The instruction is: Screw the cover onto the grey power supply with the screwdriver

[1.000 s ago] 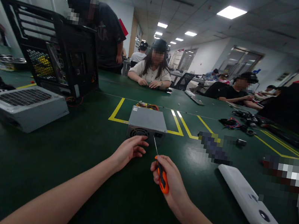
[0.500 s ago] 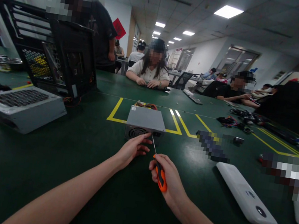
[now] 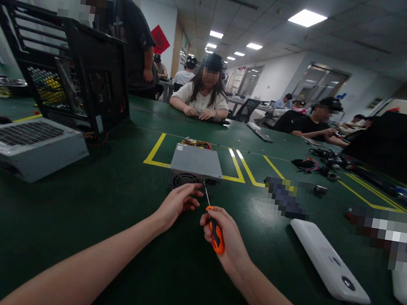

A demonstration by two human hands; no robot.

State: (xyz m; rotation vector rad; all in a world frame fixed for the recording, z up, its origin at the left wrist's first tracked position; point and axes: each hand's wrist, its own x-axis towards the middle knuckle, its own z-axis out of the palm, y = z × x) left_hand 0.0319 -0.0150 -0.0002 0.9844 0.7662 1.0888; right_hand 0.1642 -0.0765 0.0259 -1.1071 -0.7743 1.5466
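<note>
A grey metal box (image 3: pixel 197 161), flat-topped and squared at the edges, was set on the dark green tabletop (image 3: pixel 166 291), its near face pierced by curved fan slots (image 3: pixel 183 179). Coloured cables (image 3: pixel 196 143) were bunched at its far side, and the yellow tape (image 3: pixel 154 149) was partly covered by it. In front of the box, a screwdriver (image 3: pixel 215 234) with a thin shaft and a rounded orange-and-black handle was grasped in the grip of the right hand (image 3: pixel 228 235), its tip held at the near face; whether a screw was met could not be told. Nothing was held in the left hand's (image 3: pixel 175 203) grip, and the fan slots were partly hidden by its loosely curved fingers; contact could not be made out.

Left of the box, a grey metal case (image 3: pixel 30 148) with a mesh top was placed; behind that case, a standing person (image 3: pixel 127 32) was partly blocked from view by a black computer frame (image 3: pixel 110 91). Right of the box, a smooth white plastic slab (image 3: pixel 326 257) was laid, and beyond the slab tangled wires (image 3: pixel 314 168) were heaped.
</note>
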